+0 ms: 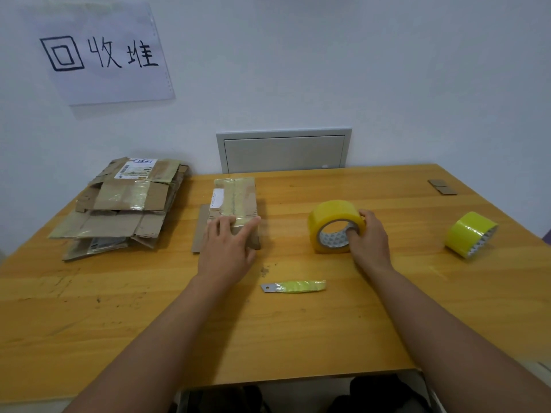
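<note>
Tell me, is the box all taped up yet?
Partly. The small box already has tape along its top. Right now the left hand rests on it and the right hand grips a yellow tape roll. No new strip is pulled yet, so more taping probably remains.

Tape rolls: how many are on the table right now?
2. One tape roll stands right of the taped box, gripped by the right hand. The second tape roll lies alone near the right edge of the table. None looks hidden.
</note>
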A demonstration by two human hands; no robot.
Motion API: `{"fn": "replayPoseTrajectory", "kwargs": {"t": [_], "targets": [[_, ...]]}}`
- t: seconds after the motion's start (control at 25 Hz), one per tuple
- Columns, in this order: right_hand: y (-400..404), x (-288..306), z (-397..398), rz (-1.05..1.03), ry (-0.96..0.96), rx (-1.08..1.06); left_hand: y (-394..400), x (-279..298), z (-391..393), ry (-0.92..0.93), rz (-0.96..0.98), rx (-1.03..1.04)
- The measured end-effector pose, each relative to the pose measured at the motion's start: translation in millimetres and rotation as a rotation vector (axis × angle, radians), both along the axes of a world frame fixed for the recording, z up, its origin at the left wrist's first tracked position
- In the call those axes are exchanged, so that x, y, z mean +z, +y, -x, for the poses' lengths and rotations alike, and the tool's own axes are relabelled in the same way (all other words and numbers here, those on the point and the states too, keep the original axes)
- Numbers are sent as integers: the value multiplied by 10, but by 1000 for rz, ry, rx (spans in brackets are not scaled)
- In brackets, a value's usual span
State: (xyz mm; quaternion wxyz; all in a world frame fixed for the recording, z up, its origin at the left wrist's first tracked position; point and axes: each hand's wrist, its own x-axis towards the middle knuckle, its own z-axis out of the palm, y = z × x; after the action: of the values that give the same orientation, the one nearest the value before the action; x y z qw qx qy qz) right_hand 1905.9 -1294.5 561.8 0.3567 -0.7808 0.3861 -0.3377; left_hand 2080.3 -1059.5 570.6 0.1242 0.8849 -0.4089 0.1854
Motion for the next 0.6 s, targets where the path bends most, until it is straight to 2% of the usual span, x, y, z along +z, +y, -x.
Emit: {"fn": "replayPoseTrajectory", "kwargs": {"t": [0.12,0.2,0.32,0.4,0.48,0.56,0.6], "targets": [[37,-15,53,-86,43,77,-36,9,29,10,-4,4],[3,0,87,-35,74,96,8,20,9,26,-13,12],[-146,14,172,83,49,-54,98,28,-83,62,-29,32],[-211,26,209,132,75,-62,104,38,-107,70,-36,34],[-219,50,195,89,101,-53,98,23,-99,78,-35,34],[-164,90,179,67,50,-125,98,3,-78,71,-37,33],[-103,114,177,159,5,-183,101,-2,-73,71,-42,30]]}}
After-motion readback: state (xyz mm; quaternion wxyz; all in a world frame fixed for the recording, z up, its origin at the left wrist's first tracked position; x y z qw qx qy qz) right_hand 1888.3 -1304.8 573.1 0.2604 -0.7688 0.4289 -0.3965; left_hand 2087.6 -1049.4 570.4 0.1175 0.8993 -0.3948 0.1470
